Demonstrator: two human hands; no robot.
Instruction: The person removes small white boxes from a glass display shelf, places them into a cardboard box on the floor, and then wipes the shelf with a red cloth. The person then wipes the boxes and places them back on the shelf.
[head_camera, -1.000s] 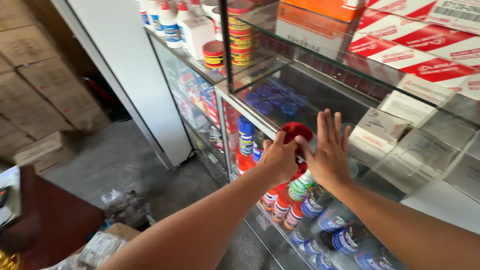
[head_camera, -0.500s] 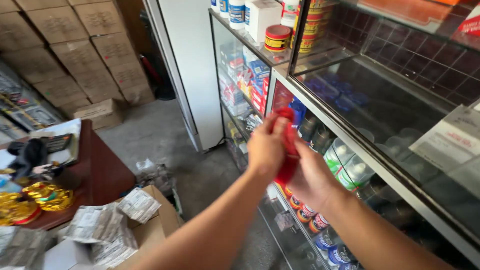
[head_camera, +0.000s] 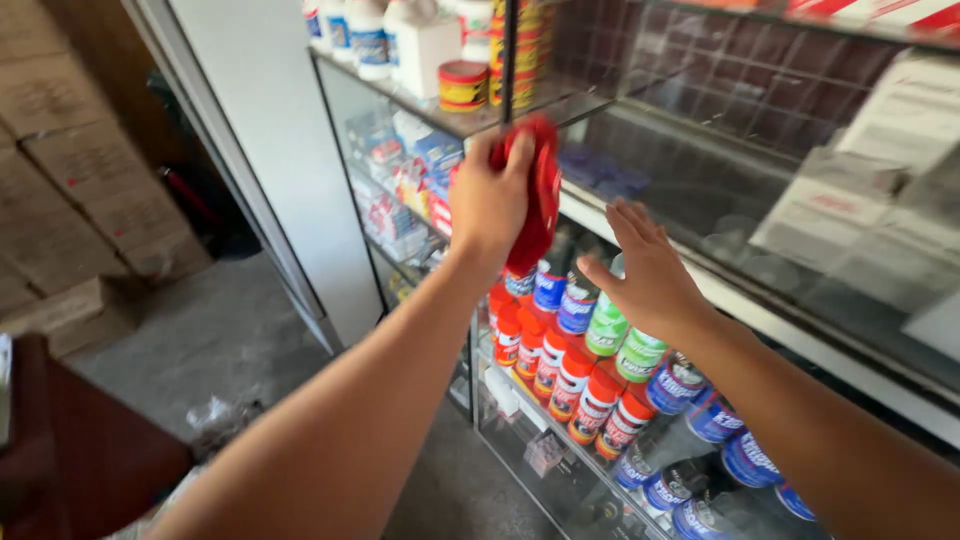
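Head view:
- Left hand (head_camera: 490, 195): raised against the glass front of the display cabinet (head_camera: 700, 180), fingers (head_camera: 520, 155) pressed together and clamped over a red cloth (head_camera: 540, 200).
- Red cloth: bunched in the left hand, flattened on the pane near the upper edge of the cabinet door, just below the top shelf; lower end hanging toward the bottles.
- Right hand (head_camera: 650, 275): empty, fingers (head_camera: 625, 225) spread, palm toward the glass just beside the cloth; contact with the pane cannot be told.
- Display cabinet: glass-fronted, metal-framed; reflections across the upper pane.
- Bottles (head_camera: 570, 375): rows with red, green and blue caps, behind the lower glass, under both hands.
- Round tin (head_camera: 463, 85): red and yellow, on the top shelf, above and left of the cloth.
- White bottles (head_camera: 375, 35): on the same top shelf, farther left.
- Cardboard boxes (head_camera: 60, 190): stacked at far left, well apart from the hands.
- Floor (head_camera: 210, 340): grey concrete, with scraps of litter.
- Dark red desk corner (head_camera: 70, 450): lower left, well apart.
- Handling note, as judgement: wiping best done with cloth kept flat and pressure even, strokes overlapping; free hand best steadying the frame, not the pane, to avoid fresh prints.
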